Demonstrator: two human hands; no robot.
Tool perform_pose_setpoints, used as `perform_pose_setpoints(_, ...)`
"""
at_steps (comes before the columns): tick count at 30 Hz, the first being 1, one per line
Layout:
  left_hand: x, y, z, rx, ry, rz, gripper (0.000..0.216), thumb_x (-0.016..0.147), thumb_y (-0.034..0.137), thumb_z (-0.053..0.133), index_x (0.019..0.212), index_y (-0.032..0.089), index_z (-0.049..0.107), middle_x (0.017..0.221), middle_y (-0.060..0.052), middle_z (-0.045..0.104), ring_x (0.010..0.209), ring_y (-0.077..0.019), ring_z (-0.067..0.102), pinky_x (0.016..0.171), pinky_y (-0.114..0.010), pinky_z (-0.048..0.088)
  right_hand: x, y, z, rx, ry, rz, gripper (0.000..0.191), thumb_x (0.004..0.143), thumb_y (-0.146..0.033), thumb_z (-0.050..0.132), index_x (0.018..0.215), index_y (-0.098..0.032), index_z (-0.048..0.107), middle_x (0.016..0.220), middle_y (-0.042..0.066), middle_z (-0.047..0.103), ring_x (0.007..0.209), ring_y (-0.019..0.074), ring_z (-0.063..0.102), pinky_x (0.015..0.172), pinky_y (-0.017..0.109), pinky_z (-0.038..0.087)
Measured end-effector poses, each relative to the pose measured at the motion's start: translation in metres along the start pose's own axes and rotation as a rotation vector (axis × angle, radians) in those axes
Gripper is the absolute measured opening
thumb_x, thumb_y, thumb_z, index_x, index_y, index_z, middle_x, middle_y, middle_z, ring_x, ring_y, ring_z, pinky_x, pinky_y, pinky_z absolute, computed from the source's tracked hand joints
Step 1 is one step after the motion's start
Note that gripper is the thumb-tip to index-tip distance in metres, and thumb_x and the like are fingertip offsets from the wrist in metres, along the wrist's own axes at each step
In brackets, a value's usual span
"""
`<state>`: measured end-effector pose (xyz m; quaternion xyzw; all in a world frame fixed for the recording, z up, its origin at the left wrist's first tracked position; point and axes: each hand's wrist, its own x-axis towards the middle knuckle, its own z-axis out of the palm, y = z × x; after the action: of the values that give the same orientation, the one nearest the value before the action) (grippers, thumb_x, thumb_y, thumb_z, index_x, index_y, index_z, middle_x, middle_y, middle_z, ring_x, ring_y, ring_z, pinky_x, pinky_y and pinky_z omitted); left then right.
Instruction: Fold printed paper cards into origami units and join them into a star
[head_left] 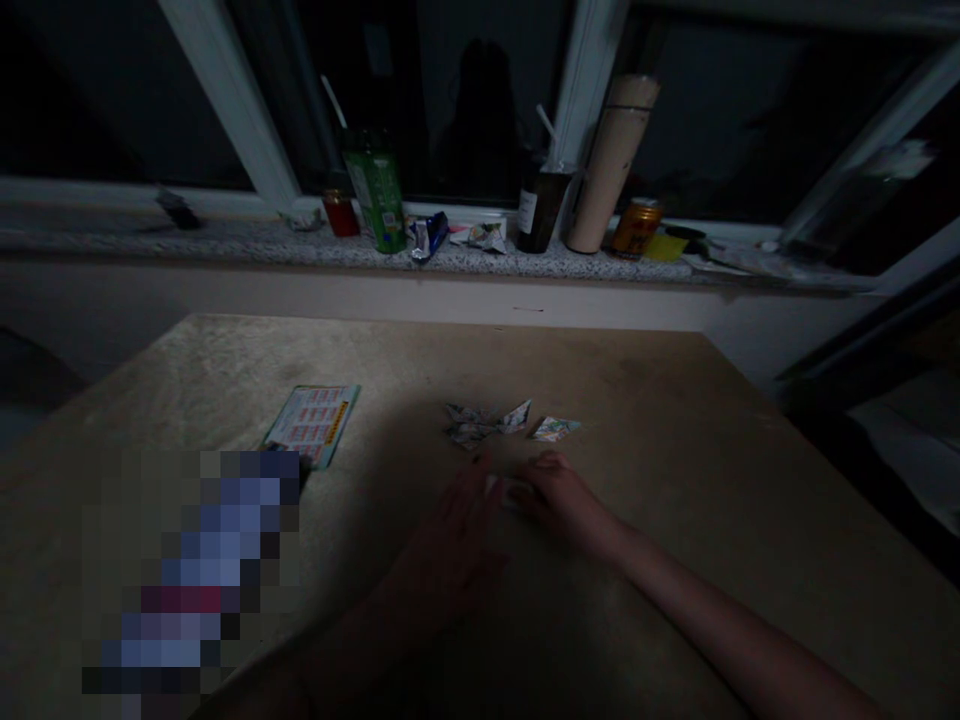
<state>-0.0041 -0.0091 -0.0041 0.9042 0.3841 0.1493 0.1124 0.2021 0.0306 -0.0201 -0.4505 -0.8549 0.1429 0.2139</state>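
My left hand (457,525) is stretched over the table, dark in shadow, its fingers extended and apart. The fingertips reach the left side of a small pale piece of paper (516,492) lying on the tabletop. At the right side of that paper, my right hand (561,492) has its fingers curled down and closed on it. Just beyond the hands lie folded printed paper pieces (480,425) with pointed tips, grouped closely. One more folded paper piece (556,429) lies to their right. Dim light hides the finer folds.
A printed card (313,420) lies on the table (645,390) at the left, beside a pixelated blue object (217,545). Along the granite windowsill (465,262) stand a green container (379,195), a dark cup (541,210), a tall tumbler (611,165) and an orange can (637,228).
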Motion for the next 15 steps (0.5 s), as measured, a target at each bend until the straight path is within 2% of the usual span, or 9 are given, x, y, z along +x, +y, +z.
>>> perform_pose_setpoints(2,-0.003,0.011,0.004,0.019,-0.053,0.051,0.070,0.087,0.025,0.047,0.145,0.016,0.010,0.151,-0.011,0.011,0.137,-0.0293,0.013,0.108,-0.045,0.024,0.003,0.002,0.001,-0.010,-0.030,-0.018,0.010,0.085,-0.015,0.050,0.088,-0.017,0.060,0.075,0.005,0.064,0.071,0.0184,0.058,0.078,0.034,0.040)
perform_pose_setpoints(5,-0.008,0.023,0.012,0.012,-0.128,0.071,0.077,0.084,0.033,0.053,0.144,0.010,0.012,0.151,-0.013,0.014,0.136,-0.0288,0.014,0.109,-0.042,0.023,0.005,0.005,0.003,-0.014,-0.047,-0.034,0.017,0.084,-0.010,0.049,0.097,-0.017,0.057,0.080,0.005,0.065,0.075,0.0193,0.059,0.078,0.035,0.039)
perform_pose_setpoints(9,-0.010,0.025,0.018,-0.015,-0.149,0.030,0.083,0.080,0.039,0.056,0.144,0.010,0.012,0.151,-0.013,0.014,0.136,-0.0280,0.016,0.110,-0.041,0.020,0.004,0.005,0.003,0.026,-0.041,-0.030,0.010,0.087,-0.015,0.048,0.089,-0.018,0.057,0.076,0.004,0.063,0.073,0.0189,0.058,0.077,0.035,0.040)
perform_pose_setpoints(11,-0.010,0.024,0.017,-0.032,-0.160,0.026,0.083,0.080,0.040,0.056,0.144,0.010,0.013,0.150,-0.013,0.015,0.136,-0.0272,0.016,0.111,-0.041,0.019,0.003,0.003,0.002,0.070,-0.010,-0.014,0.009,0.088,-0.017,0.049,0.085,-0.019,0.058,0.077,0.004,0.061,0.076,0.0191,0.057,0.075,0.034,0.041)
perform_pose_setpoints(15,-0.009,0.022,0.015,-0.049,-0.166,0.021,0.084,0.079,0.039,0.058,0.144,0.011,0.012,0.151,-0.012,0.013,0.137,-0.0271,0.014,0.111,-0.041,0.019,0.000,0.000,0.002,0.150,0.132,0.038,0.010,0.084,-0.018,0.056,0.093,-0.019,0.060,0.098,0.008,0.058,0.094,0.0221,0.053,0.080,0.035,0.043)
